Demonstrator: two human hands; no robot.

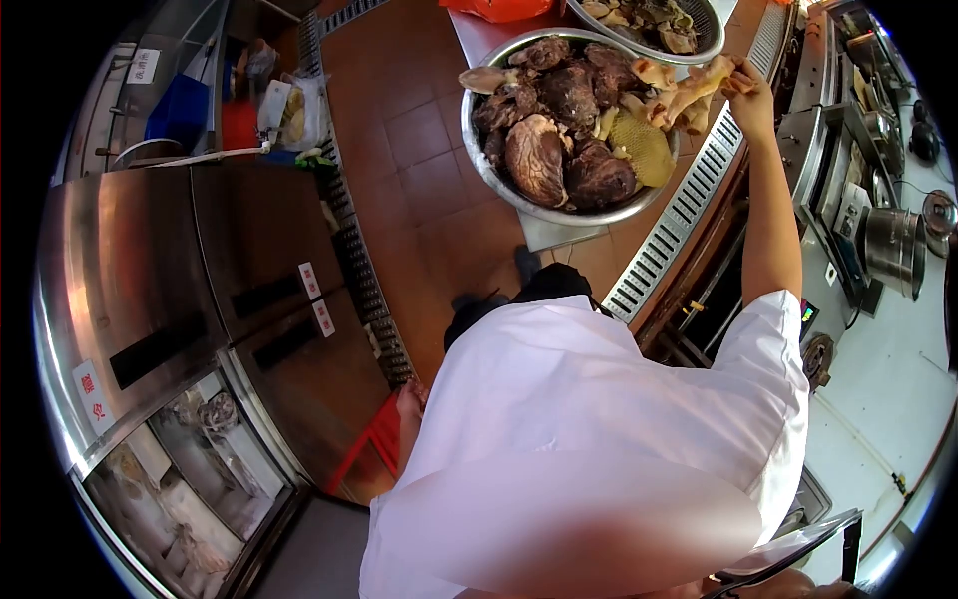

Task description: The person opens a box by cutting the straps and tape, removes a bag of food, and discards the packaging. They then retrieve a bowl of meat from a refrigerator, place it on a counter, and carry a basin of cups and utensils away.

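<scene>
Steel bowls, two: smaller bowl (713, 36) beyond big bowl (466, 125). At its rim right hand (748, 90) pinches one pale strip (696, 93); left hand (409, 401) grip unclear; floor (419, 130) left of it open.

Steel fridge (150, 290), floor grate (689, 200) (long, slotted), steel stockpot (893, 250).

The bowl (477, 150) is polished steel with a reflective rim. The dark meat (539, 160) in it has a wet, glossy skin. The tripe (641, 150) is pale yellow, rough and honeycombed. The pale strip (694, 90) gripped by the right hand (750, 95) looks smooth and moist. The floor (419, 150) is matt red-brown tile. The refrigerator (150, 270) doors are brushed steel. The coat (599, 419) is white matt cloth.
</scene>
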